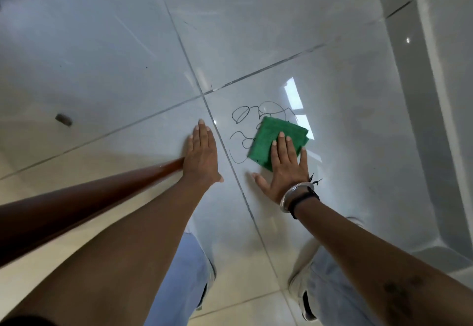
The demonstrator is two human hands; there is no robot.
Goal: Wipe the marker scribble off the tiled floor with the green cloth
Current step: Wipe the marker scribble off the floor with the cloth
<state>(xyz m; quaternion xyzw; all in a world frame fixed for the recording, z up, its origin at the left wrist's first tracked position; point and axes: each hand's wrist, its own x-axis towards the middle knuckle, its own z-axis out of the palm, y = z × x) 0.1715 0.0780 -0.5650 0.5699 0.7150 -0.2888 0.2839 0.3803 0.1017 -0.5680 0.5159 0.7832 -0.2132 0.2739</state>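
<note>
Pressing one green cloth (277, 141) flat: right hand (285, 169); one scribble (242, 121).

Two hands press flat on the floor, the left hand (202, 154) and the right hand (286, 169), with one green cloth (275, 137), one marker scribble (243, 115), and two bracelets (298, 196) on the right wrist.

The green cloth (275, 140) covers part of the marker scribble (242, 123); both elbows run off-frame.
</note>
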